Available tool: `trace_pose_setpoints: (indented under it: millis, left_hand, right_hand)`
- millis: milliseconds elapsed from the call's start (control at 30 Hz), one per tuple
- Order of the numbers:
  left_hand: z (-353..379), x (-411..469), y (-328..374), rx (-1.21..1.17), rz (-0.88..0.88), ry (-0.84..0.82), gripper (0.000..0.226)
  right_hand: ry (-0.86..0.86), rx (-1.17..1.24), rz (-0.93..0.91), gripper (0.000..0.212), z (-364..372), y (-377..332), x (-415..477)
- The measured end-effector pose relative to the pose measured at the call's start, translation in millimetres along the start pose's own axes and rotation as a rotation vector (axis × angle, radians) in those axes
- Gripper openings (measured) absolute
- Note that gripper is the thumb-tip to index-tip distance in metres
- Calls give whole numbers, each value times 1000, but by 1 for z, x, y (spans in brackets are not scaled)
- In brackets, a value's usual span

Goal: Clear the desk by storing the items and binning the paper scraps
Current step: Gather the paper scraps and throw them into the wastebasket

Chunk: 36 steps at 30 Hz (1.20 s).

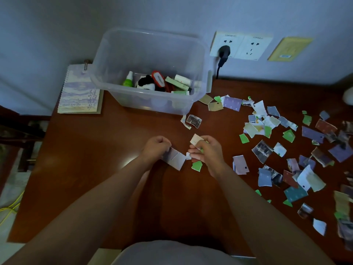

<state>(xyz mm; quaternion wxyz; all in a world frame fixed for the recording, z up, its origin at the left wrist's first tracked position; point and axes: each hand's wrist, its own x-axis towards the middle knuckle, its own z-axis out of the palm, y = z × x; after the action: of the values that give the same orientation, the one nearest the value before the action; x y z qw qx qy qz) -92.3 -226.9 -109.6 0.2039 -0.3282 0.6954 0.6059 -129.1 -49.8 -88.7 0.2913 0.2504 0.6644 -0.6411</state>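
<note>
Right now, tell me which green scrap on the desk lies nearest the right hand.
The green scrap just beneath the right hand; the rest lie farther right.

We see a red-brown desk (95, 150). Scraps (313, 133) toward its right edge are green, purple, white, teal and rust, some photo-printed. The notebook (80, 92) at its back-left corner bears lilac waves. The box (152, 104) is clear, its plush (146, 83) black-and-white.
</note>
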Motion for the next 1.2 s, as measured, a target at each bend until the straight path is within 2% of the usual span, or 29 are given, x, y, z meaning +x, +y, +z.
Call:
trace_pose_setpoints:
  millis: [200, 267, 333, 400, 533, 633, 733, 800, 967, 1067, 1200]
  left_hand:
    - [22, 1, 1, 164, 76, 54, 34]
    - [30, 1, -1, 285, 118, 36, 31]
    - [38, 0, -5, 434, 176, -9, 21]
    - [43, -4, -6, 555, 221, -27, 6]
    - [53, -2, -11, 712, 297, -14, 32]
    - [57, 0, -14, 773, 338, 16, 31]
    - [59, 1, -18, 777, 355, 19, 22]
    - [58, 2, -19, 762, 338, 15, 20]
    - [56, 0, -23, 726, 333, -15, 22]
    - [54, -3, -23, 628, 293, -41, 20]
    - [51, -6, -10, 253, 138, -25, 22]
  right_hand:
    - [72, 79, 126, 15, -15, -4, -9]
    - [31, 39, 136, 26, -21, 1, -8]
    - [10, -102, 98, 27, -25, 10, -7]
    - [40, -355, 24, 20, -27, 21, -5]
    - [122, -814, -95, 17, -32, 40, -6]
    - [162, -981, -117, 33, -30, 48, -12]
    - [212, -1046, -145, 42, -24, 54, -14]
    - [215, -1025, -152, 38, -22, 55, -14]
    - [130, -831, -94, 16, -23, 55, -8]
    - [72, -536, -39, 11, -27, 47, -12]
    - [72, 30, 180, 5, -31, 25, -20]
